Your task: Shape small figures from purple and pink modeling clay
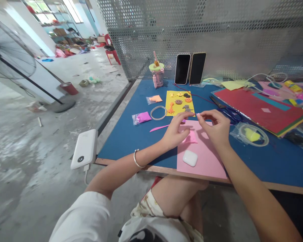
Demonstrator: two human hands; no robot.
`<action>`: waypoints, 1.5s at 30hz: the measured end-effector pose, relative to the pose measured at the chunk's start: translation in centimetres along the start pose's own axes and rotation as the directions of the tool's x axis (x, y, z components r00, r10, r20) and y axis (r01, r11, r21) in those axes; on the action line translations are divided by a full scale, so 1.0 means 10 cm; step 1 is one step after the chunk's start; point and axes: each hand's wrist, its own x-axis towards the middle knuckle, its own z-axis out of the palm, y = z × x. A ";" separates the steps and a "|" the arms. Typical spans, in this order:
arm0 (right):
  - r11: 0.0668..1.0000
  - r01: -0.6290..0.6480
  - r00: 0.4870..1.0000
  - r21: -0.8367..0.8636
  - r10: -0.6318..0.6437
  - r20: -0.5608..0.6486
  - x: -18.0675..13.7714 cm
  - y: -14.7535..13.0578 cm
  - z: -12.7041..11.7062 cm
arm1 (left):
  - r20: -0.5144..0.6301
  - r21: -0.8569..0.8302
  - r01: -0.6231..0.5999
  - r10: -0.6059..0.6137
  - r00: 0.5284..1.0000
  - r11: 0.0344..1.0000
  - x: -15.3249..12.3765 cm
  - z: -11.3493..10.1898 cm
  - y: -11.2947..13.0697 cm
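Note:
My left hand (175, 131) and my right hand (215, 127) hover close together over a pink paper sheet (204, 158) on the blue table (126, 134). The right fingertips pinch a tiny pale bit of clay (198, 114). The left fingers curl toward it, thumb and forefinger nearly meeting, and what they grip is too small to name. Under the hands lies a pink clay lump in a bag (190, 137). A white earbud case (190, 158) rests on the pink sheet near the table edge. A pink modelling tool (159, 128) lies just left of the hands.
A yellow sheet (179, 102) carries several small clay animals. Beside it lie a tape ring (158, 113), bagged pink clay (142, 117) and bagged orange clay (154, 99). Two phones (190, 68) lean on the mesh wall. Scissors (229, 112), coloured paper (262, 109) and a power bank (84, 149) are nearby.

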 end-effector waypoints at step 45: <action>0.996 0.063 0.992 -0.059 -0.056 0.111 -0.05 -0.08 0.00 | 0.180 0.570 -0.051 -0.064 0.982 0.820 -0.02 -0.55 0.15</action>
